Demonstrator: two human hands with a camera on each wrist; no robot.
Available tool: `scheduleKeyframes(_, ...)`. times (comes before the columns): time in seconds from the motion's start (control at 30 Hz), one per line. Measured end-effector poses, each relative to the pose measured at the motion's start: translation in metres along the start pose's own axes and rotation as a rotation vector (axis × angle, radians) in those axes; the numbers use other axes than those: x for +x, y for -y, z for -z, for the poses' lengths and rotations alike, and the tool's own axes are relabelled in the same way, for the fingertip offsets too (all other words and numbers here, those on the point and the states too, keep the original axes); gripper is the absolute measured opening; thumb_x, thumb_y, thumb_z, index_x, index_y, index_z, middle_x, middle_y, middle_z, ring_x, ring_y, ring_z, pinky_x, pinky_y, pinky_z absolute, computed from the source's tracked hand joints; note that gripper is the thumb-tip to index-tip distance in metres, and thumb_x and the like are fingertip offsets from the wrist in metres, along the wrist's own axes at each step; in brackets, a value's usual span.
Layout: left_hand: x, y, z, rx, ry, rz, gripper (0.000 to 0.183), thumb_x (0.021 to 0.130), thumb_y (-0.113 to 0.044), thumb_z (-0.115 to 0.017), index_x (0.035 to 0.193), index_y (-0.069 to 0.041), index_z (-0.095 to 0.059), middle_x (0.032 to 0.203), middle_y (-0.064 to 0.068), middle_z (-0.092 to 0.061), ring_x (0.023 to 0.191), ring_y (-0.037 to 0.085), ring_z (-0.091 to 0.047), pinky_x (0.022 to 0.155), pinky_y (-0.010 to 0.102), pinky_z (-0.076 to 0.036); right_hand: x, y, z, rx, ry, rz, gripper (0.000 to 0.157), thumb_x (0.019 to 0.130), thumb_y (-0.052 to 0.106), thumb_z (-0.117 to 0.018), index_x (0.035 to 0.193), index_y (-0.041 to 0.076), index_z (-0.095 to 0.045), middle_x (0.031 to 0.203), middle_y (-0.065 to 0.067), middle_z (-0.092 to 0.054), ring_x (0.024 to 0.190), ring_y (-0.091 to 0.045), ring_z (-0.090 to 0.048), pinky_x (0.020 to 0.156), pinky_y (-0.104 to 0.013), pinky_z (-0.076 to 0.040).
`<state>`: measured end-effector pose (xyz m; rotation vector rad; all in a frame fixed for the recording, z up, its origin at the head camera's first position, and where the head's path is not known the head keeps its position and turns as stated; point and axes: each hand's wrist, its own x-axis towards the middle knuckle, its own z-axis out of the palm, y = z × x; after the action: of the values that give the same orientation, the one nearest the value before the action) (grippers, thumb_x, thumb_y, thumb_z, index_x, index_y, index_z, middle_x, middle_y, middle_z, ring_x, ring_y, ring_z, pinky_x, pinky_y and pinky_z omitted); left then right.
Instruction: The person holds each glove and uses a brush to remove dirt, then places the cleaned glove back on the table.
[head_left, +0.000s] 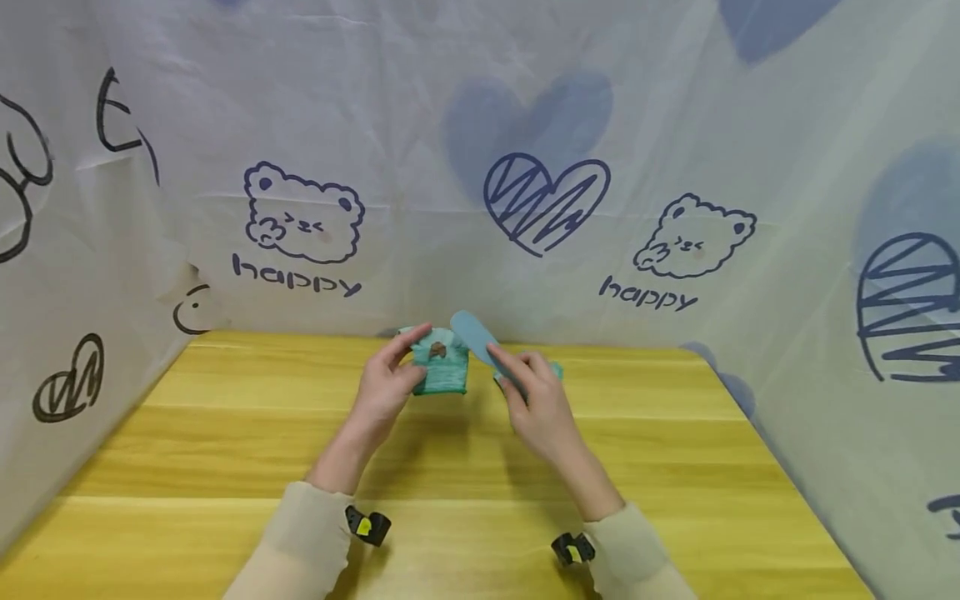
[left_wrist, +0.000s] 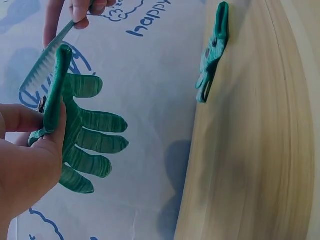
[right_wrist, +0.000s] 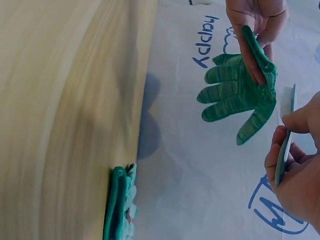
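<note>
head view: a green glove (head_left: pixel 444 377) is held up off the table (head_left: pixel 480 525), between the two hands and nearer the left one, with a small brown bow (head_left: pixel 438 350) on its face. the left hand (head_left: pixel 384 385) pinches it near the cuff between thumb and fingers; whether any finger is inside the cuff i cannot tell. in both wrist views the glove's own fingers hang spread, pointing toward the table.

just to the right of the glove, the right hand (head_left: pixel 542 408) grips a pale blue brush (head_left: pixel 472 332) between thumb and fingers, its index finger laid along the back. the left wrist view shows bristles on the brush, and the right wrist view shows a gap between it and the glove.

a second glove (left_wrist: pixel 216 47), also green, lies on the table beyond the right hand, which partly hides it in the head view. light sleeves (head_left: pixel 303 542) cover both forearms. behind the wood-patterned table hangs a pale cloth (head_left: pixel 405 108) printed with hearts, bear faces and the word "happy".
</note>
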<state>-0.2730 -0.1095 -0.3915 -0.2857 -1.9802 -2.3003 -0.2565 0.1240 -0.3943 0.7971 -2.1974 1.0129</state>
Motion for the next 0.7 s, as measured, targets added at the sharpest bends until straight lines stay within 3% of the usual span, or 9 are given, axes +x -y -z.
scheduleKeyframes(0.27,-0.0042,0.0020,-0.0025,-0.025,0.067,0.026,0.066,0.093,0.015,-0.050,0.157,-0.003,-0.045,0.158,0.021,-0.041,0.124,0.020,-0.057,0.084,0.017,-0.053,0.0016,0.0008,0.0001,-0.034,0.058,0.007,0.047,0.096,-0.007,-0.065,0.141,0.008,-0.066,0.107,-0.015,-0.060,0.083,-0.021,-0.051,0.067,-0.033,-0.045)
scheduleKeyframes(0.53,-0.0061,0.0074,-0.0052,-0.107,0.023,0.032,0.066,0.089,0.019,-0.050,0.153,0.001,-0.049,0.152,0.022,-0.047,0.089,0.008,-0.062,0.072,0.017,-0.051,-0.0018,-0.0003,-0.0050,-0.038,0.144,-0.053,0.048,0.099,-0.006,-0.060,0.144,0.011,-0.064,0.110,-0.013,-0.058,0.083,-0.019,-0.048,0.069,-0.033,-0.044)
scheduleKeyframes(0.7,-0.0028,0.0085,-0.0081,-0.130,0.020,0.049,0.066,0.089,0.019,-0.049,0.152,0.000,-0.049,0.147,0.023,-0.049,0.095,0.010,-0.062,0.073,0.018,-0.053,-0.0035,0.0001,-0.0044,-0.038,0.179,-0.070,0.048,0.101,-0.005,-0.058,0.146,0.011,-0.062,0.111,-0.013,-0.058,0.081,-0.018,-0.048,0.067,-0.032,-0.045)
